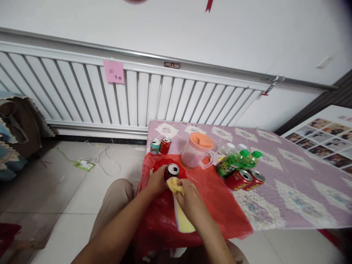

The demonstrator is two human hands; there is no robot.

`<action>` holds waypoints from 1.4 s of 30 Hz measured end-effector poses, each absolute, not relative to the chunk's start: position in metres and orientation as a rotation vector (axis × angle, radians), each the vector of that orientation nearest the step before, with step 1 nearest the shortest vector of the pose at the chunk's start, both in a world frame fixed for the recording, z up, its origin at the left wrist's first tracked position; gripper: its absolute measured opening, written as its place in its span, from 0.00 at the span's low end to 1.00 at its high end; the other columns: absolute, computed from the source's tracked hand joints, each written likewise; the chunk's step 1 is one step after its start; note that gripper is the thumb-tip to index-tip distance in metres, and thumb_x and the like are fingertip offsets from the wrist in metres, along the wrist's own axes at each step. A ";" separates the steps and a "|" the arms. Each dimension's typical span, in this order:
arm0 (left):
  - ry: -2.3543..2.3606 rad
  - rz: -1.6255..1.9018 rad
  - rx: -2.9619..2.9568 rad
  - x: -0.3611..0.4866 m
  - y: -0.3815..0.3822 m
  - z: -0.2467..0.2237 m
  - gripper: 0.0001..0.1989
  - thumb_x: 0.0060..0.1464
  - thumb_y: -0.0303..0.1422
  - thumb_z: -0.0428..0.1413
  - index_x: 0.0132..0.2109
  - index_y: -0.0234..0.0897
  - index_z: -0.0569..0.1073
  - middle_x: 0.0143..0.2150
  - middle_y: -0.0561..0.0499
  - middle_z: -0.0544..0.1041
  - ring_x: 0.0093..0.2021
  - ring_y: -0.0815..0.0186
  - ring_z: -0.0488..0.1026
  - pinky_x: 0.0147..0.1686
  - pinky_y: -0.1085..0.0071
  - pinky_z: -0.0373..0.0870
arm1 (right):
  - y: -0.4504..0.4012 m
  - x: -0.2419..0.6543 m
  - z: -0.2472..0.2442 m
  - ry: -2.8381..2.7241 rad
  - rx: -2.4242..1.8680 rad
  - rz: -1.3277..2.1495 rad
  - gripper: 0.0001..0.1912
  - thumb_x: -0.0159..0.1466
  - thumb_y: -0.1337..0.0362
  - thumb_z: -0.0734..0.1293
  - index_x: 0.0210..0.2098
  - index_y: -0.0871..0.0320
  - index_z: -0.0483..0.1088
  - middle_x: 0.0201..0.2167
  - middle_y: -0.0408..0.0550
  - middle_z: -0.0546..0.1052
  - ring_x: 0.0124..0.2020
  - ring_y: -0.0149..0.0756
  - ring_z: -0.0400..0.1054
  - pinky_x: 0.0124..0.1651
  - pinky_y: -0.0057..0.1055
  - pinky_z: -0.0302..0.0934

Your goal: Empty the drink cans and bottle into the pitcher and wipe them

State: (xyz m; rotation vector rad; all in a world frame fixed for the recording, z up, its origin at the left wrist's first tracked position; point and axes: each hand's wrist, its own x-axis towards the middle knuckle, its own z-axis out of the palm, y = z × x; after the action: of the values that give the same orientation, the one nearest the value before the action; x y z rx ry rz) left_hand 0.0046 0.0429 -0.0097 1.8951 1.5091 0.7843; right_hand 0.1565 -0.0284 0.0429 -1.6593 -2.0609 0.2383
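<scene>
My left hand (158,179) is wrapped round a dark drink can (172,169), held upright with its opened silver top facing me. In my right hand (189,200) a yellow cloth (184,218) is bunched between the fingers. The bunched part of the cloth presses against the can's near side, and the rest hangs down toward my lap. Both hands are over a red plastic sheet (217,205) spread on the table's near left part. Beyond the can stands a clear plastic pitcher (189,153) with an orange lid.
A teal can (155,146) and a red can (165,145) stand at the table's far left. Green-capped bottles (229,164) and two red cans (238,180) are grouped right of the pitcher. A patterned tablecloth (264,212) covers the table. Behind is a white radiator (137,97).
</scene>
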 end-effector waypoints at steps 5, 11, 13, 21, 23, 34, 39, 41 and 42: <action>1.507 0.768 1.885 0.005 0.042 -0.005 0.32 0.46 0.38 0.63 0.58 0.44 0.64 0.57 0.46 0.76 0.57 0.53 0.72 0.66 0.43 0.44 | -0.023 0.153 0.051 -1.955 -1.566 0.120 0.18 0.59 0.74 0.62 0.49 0.58 0.66 0.48 0.55 0.75 0.48 0.47 0.69 0.51 0.41 0.63; 1.491 0.777 1.882 0.005 0.041 -0.002 0.32 0.47 0.39 0.63 0.58 0.40 0.65 0.55 0.42 0.77 0.56 0.50 0.73 0.66 0.43 0.44 | -0.021 0.149 0.039 -2.040 -1.532 0.228 0.18 0.55 0.78 0.61 0.43 0.57 0.70 0.48 0.55 0.75 0.48 0.46 0.68 0.51 0.41 0.63; 1.489 0.779 1.889 0.005 0.041 -0.005 0.35 0.46 0.39 0.64 0.60 0.39 0.63 0.55 0.40 0.77 0.56 0.49 0.73 0.66 0.42 0.44 | -0.024 0.154 0.034 -2.036 -1.509 0.291 0.19 0.54 0.78 0.60 0.42 0.57 0.71 0.47 0.54 0.76 0.46 0.44 0.69 0.51 0.40 0.63; 1.488 0.771 1.922 0.001 0.046 -0.011 0.33 0.46 0.35 0.63 0.60 0.39 0.64 0.50 0.45 0.79 0.55 0.50 0.74 0.65 0.42 0.47 | -0.046 0.187 0.029 -1.395 -1.566 0.619 0.14 0.55 0.63 0.64 0.42 0.55 0.72 0.42 0.49 0.79 0.43 0.43 0.73 0.49 0.39 0.66; 1.479 0.764 1.916 -0.001 0.047 -0.009 0.32 0.46 0.34 0.63 0.59 0.39 0.65 0.46 0.47 0.80 0.52 0.50 0.75 0.64 0.43 0.52 | -0.053 0.193 0.029 -1.130 -1.601 0.768 0.17 0.56 0.58 0.66 0.44 0.55 0.71 0.38 0.47 0.79 0.36 0.42 0.74 0.41 0.37 0.68; 1.167 1.006 1.776 -0.005 0.053 0.012 0.33 0.42 0.25 0.62 0.58 0.37 0.65 0.56 0.45 0.74 0.56 0.56 0.72 0.59 0.58 0.66 | -0.038 0.198 0.038 -0.698 -1.448 0.888 0.25 0.51 0.51 0.71 0.45 0.55 0.71 0.33 0.44 0.79 0.28 0.36 0.71 0.30 0.31 0.65; 0.960 1.026 1.634 0.012 0.048 0.022 0.34 0.44 0.27 0.63 0.59 0.37 0.63 0.57 0.44 0.74 0.55 0.57 0.74 0.54 0.62 0.73 | -0.006 0.180 0.058 -0.914 -1.352 0.718 0.29 0.57 0.49 0.67 0.53 0.58 0.68 0.49 0.55 0.77 0.46 0.45 0.73 0.47 0.40 0.68; 0.889 1.080 1.604 0.016 0.047 0.027 0.34 0.45 0.30 0.64 0.59 0.37 0.63 0.59 0.43 0.73 0.56 0.57 0.73 0.54 0.63 0.72 | -0.001 0.172 0.061 -1.118 -1.320 0.655 0.31 0.58 0.51 0.66 0.57 0.59 0.66 0.58 0.57 0.71 0.57 0.48 0.67 0.58 0.45 0.61; 0.866 1.106 1.594 0.017 0.047 0.029 0.34 0.45 0.32 0.64 0.59 0.37 0.62 0.59 0.43 0.72 0.56 0.57 0.73 0.55 0.63 0.72 | 0.000 0.169 0.061 -1.219 -1.304 0.619 0.31 0.59 0.52 0.67 0.59 0.58 0.65 0.61 0.57 0.68 0.61 0.48 0.62 0.63 0.46 0.56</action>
State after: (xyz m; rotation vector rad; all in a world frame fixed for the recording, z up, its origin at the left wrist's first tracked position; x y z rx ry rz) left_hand 0.0174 0.0470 0.0291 1.5941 0.8656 1.1059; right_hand 0.1690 -0.0002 0.0615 -1.3036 -1.2193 0.6186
